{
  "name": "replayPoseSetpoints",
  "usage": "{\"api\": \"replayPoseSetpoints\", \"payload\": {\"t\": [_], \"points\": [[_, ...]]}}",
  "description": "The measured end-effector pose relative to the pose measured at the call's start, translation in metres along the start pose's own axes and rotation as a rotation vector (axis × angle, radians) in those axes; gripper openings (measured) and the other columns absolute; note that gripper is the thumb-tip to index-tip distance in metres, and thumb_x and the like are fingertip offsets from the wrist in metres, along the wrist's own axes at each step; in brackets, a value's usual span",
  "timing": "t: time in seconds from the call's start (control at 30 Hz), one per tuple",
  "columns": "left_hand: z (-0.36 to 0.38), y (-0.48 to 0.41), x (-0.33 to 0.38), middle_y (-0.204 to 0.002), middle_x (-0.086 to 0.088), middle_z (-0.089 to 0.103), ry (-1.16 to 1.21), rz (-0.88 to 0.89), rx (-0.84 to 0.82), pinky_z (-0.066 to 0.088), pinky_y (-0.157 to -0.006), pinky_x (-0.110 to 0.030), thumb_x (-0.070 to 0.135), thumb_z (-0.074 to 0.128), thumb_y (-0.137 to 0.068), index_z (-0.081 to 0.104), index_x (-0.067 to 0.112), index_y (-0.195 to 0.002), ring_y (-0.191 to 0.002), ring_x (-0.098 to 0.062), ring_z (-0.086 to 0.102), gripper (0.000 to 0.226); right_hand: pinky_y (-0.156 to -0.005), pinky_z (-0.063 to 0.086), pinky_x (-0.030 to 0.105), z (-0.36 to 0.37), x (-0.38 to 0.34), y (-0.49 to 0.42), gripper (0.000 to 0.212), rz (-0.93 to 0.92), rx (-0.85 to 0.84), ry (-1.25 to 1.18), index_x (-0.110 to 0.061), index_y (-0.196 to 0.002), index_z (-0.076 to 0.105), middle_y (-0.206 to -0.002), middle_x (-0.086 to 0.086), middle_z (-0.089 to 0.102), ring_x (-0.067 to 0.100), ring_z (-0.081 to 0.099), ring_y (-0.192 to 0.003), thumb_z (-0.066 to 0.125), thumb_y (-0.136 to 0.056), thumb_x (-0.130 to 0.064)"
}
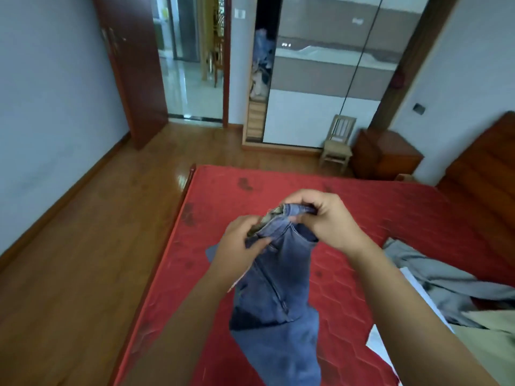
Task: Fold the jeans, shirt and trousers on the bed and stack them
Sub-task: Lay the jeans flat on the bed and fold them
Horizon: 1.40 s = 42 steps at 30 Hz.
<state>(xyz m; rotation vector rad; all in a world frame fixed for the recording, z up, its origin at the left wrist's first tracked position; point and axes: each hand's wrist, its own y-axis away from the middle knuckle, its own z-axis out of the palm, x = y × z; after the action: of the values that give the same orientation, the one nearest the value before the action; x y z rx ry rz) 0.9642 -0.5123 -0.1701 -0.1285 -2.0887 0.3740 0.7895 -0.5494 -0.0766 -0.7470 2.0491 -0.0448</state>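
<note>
Head view, and we have the jeans [278,274] up off the bed [362,201], held by the waistband right in the middle of the picture. Our left hand [237,252] grips the near end of the band with its fingers curled over the denim. Our right hand [331,224] pinches the far end between thumb and fingertips. The two hands are close together, so the waist is bunched rather than stretched out.

The rest of the jeans hangs down towards us, twisted and creased. We cannot tell whether the legs touch the mattress.

Now, how will this handle? Denim looks to us the heaviest of the lot: thick, soft enough to drape, stiff enough to hold a crease, and not slippery. The band is the firm part, doubled and stitched, so that is our place to take hold, one hand at each side seam. Spread the hands apart and the weight should pull the legs straight. A thin pinch may tire or slip under that load, so a fuller grip seems wiser.

Off to our right on the bed, well apart from the jeans, lie a grey garment [446,285], a beige garment [490,327] and a white cloth [377,342], all unfolded.
</note>
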Motion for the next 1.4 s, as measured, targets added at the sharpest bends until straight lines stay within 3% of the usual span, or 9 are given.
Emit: {"api": "replayPoseSetpoints", "payload": {"t": [0.13,0.3,0.4,0.47,0.57,0.8,1.0,1.2,1.4], "points": [[0.003,-0.017,0.051,-0.093,0.000,0.066,0.125,0.027,-0.017,0.045,-0.077,-0.025,0.024,0.069,-0.080,0.062,0.017,-0.100,-0.087,-0.014,0.061,0.022,-0.077,0.047,0.014,-0.050,-0.031,0.001,0.033,-0.057,0.193,0.008,-0.017,-0.085,0.065,-0.081,-0.013,0.064,-0.008,0.059,-0.075,0.064,-0.073,0.014],[0.015,-0.027,0.096,-0.080,0.007,0.065,0.161,0.093,-0.092,0.043,-0.069,-0.026,0.023,0.070,-0.079,0.060,0.018,-0.093,-0.072,-0.008,0.058,0.018,-0.069,0.043,0.004,-0.100,-0.060,0.005,0.034,-0.102,0.400,0.064,-0.015,-0.089,0.062,-0.077,-0.017,0.061,-0.015,0.056,-0.067,0.063,-0.074,0.015],[0.023,-0.026,0.110,-0.072,0.012,0.061,0.183,0.118,-0.130,0.039,-0.058,-0.015,0.025,0.071,-0.079,0.058,0.023,-0.088,-0.060,0.003,0.052,0.015,-0.068,0.045,0.006,-0.129,-0.070,0.008,0.030,-0.111,0.499,0.044,-0.012,-0.089,0.062,-0.076,-0.017,0.063,-0.012,0.058,-0.066,0.062,-0.075,0.015],[0.025,-0.025,0.117,-0.083,0.014,0.065,0.233,0.125,-0.146,0.042,-0.064,-0.012,0.027,0.071,-0.079,0.058,0.029,-0.092,-0.070,0.008,0.058,0.018,-0.068,0.047,0.008,-0.143,-0.074,0.011,0.028,-0.116,0.524,0.049,-0.012,-0.087,0.062,-0.075,-0.014,0.063,-0.010,0.058,-0.064,0.062,-0.076,0.014],[0.025,-0.027,0.123,-0.097,0.012,0.063,0.146,0.148,-0.151,0.044,-0.074,-0.024,0.036,0.071,-0.077,0.057,0.030,-0.099,-0.089,-0.002,0.057,0.026,-0.065,0.046,0.008,-0.156,-0.076,0.015,0.032,-0.131,0.569,0.075,-0.018,-0.081,0.061,-0.064,-0.024,0.065,-0.010,0.058,-0.062,0.062,-0.076,0.013],[0.022,-0.033,0.111,-0.111,0.020,0.061,0.229,0.108,-0.249,0.045,-0.088,-0.026,0.044,0.075,-0.069,0.045,0.048,-0.105,-0.103,0.004,0.056,0.047,-0.067,0.047,0.010,-0.172,-0.068,0.024,0.037,-0.130,0.620,0.044,-0.023,-0.080,0.060,-0.067,-0.025,0.066,-0.008,0.059,-0.065,0.062,-0.076,0.013],[0.030,-0.043,0.078,-0.123,0.003,0.058,-0.043,-0.024,-0.280,0.041,-0.099,-0.033,0.040,0.074,-0.074,0.055,0.012,-0.123,-0.117,-0.016,0.052,0.060,-0.068,0.049,0.011,-0.185,-0.061,0.033,0.030,-0.111,0.700,0.015,-0.017,-0.082,0.062,-0.066,-0.025,0.067,-0.007,0.060,-0.066,0.062,-0.077,0.012],[0.045,-0.032,0.057,-0.095,0.003,0.070,-0.032,-0.051,-0.339,0.046,-0.078,-0.027,0.023,0.073,-0.077,0.066,0.018,-0.097,-0.091,-0.015,0.064,0.022,-0.066,0.049,0.010,-0.182,-0.055,0.036,0.027,-0.076,0.718,-0.019,-0.013,-0.086,0.062,-0.077,-0.007,0.063,-0.009,0.059,-0.064,0.060,-0.079,0.012],[0.048,-0.020,0.038,-0.064,0.008,0.048,-0.073,-0.032,-0.376,0.030,-0.055,-0.018,0.018,0.072,-0.077,0.050,0.024,-0.069,-0.062,-0.006,0.044,0.024,-0.067,0.049,0.010,-0.183,-0.048,0.040,0.030,-0.055,0.726,-0.018,-0.018,-0.082,0.063,-0.081,-0.008,0.064,-0.008,0.060,-0.066,0.060,-0.079,0.012]]}}
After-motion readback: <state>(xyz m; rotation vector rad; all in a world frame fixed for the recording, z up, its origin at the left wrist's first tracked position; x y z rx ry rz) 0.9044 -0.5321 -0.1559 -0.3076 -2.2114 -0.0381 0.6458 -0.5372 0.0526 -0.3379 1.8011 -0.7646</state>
